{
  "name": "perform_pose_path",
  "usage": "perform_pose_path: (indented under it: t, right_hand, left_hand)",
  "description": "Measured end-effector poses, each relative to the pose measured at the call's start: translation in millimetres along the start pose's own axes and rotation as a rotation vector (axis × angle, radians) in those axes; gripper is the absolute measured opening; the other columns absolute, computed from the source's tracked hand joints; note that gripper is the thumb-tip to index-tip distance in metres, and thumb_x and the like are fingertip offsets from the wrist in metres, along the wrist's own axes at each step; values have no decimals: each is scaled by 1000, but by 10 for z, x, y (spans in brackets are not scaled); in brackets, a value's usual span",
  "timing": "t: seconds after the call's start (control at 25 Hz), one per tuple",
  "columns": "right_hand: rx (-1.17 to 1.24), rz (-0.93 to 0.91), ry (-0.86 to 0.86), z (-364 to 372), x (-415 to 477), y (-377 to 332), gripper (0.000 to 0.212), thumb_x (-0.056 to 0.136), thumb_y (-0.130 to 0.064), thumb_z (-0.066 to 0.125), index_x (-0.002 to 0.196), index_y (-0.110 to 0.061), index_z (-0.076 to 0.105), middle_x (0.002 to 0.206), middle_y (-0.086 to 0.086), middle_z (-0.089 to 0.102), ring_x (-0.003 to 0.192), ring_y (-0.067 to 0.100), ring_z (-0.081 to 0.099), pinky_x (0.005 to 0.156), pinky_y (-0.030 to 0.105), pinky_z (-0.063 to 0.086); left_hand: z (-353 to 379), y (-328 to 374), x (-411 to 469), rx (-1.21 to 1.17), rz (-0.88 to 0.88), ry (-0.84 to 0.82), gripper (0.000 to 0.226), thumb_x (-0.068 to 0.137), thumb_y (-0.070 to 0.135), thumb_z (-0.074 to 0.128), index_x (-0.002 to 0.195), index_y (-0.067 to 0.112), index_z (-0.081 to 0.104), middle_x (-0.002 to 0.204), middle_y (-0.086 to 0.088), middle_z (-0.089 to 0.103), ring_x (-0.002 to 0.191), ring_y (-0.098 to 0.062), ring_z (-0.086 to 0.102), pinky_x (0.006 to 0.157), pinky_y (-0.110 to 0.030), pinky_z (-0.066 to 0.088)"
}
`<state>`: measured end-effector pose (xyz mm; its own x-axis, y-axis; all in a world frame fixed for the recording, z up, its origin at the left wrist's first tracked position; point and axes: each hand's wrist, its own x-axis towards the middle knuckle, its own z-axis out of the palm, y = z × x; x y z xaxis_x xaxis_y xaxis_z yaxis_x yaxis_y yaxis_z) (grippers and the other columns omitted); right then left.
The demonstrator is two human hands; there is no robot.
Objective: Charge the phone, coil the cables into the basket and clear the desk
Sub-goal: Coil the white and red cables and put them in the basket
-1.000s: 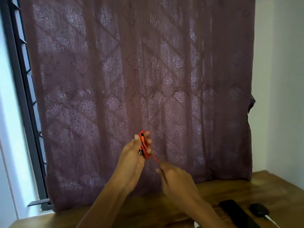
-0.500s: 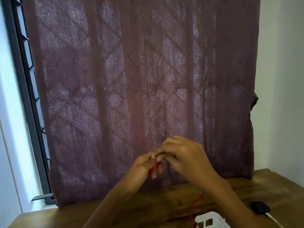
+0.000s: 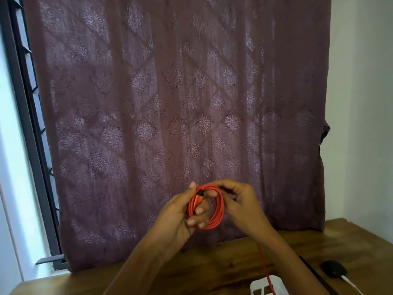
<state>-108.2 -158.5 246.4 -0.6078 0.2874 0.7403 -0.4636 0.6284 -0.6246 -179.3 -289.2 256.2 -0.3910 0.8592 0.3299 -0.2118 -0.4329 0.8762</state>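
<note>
from the head camera, your left hand (image 3: pixel 176 218) curls its fingers round one side of the cable (image 3: pixel 218 211), wound in a red coil and held up before the curtain (image 3: pixel 170 103), while your right hand (image 3: pixel 240 207) pinches the top of the loops between thumb and bent fingers. a tail hangs down to the white basket (image 3: pixel 257 287) at the near edge of the desk (image 3: pixel 212 269), so the coiling looks mostly done but not yet dropped in. a black puck (image 3: pixel 333 271) with a white lead sits on the desk to your right, and whether the phone is charging cannot be told here.

Both hands (image 3: pixel 244 206) grip a coiled red cable (image 3: pixel 214 206).
</note>
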Motion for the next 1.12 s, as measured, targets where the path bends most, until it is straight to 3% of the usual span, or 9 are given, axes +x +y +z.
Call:
perform_pose_path:
  t: [0.2, 0.32, 0.44, 0.6, 0.72, 0.84, 0.96, 1.12]
  right_hand:
    - [222, 173, -11, 198, -120, 16, 35, 88, 12, 46, 86, -17, 65, 60, -15, 69, 59, -6, 59, 58, 7, 44]
    - [267, 342, -19, 315, -197, 46, 28, 91, 5, 46, 82, -15, 64, 42, -10, 57, 36, -3, 47, 41, 7, 34]
    - [106, 398, -8, 448, -333, 168, 29, 90, -6, 54, 75, -28, 65, 48, -12, 60, 43, -1, 46, 49, 14, 37]
    - [-217, 281, -91, 518, -457, 177, 10, 84, -19, 60, 80, -22, 68, 57, -17, 56, 59, 2, 50, 59, 14, 39]
    - [-449, 126, -184, 456, -463, 115, 15, 82, -23, 56, 93, -22, 66, 79, -11, 57, 78, 8, 56, 74, 30, 47]
    - [-752, -166, -146, 345, -382, -22, 12, 77, -24, 60, 86, -30, 65, 80, -13, 63, 76, 5, 57, 61, 21, 45]
    - [-712, -342, -81, 214, -211, -92, 15, 78, -29, 52, 77, -31, 67, 71, -14, 65, 67, 5, 56, 56, 21, 44]
    - [-419, -257, -74, 58, 1, -32, 19, 80, -31, 53, 85, -27, 71, 81, -11, 67, 76, 5, 62, 68, 28, 50]
  left_hand:
    - [-32, -38, 46, -130, 48, 106, 39, 85, 33, 38, 79, 1, 58, 45, 3, 38, 29, -2, 27, 36, -16, 34]
    - [-116, -58, 102, -167, 114, 200, 42, 94, 31, 31, 84, -1, 56, 45, 2, 40, 30, -2, 31, 37, -16, 38]
    - [-262, -59, 166, -59, 209, 347, 45, 97, 33, 27, 93, 1, 59, 54, 2, 45, 37, -4, 37, 44, -15, 41]
    - [-431, -104, 138, 438, 289, 472, 34, 97, 31, 29, 107, 13, 57, 73, 1, 50, 59, -7, 48, 67, -21, 45]
    - [-585, -174, 93, 748, 294, 444, 23, 97, 23, 31, 105, 20, 53, 78, 1, 54, 63, -4, 49, 67, -20, 45]
    - [-659, -230, 55, 970, 236, 367, 20, 96, 16, 35, 90, 17, 54, 71, 3, 59, 57, 1, 52, 63, -17, 43]
    - [-550, -242, 20, 834, 88, 231, 27, 96, 13, 34, 80, 11, 55, 53, 6, 58, 46, 1, 49, 53, -11, 40]
    - [-356, -190, -6, 469, -21, 69, 44, 94, 34, 36, 77, 1, 61, 45, 1, 56, 33, -6, 38, 41, -16, 35]
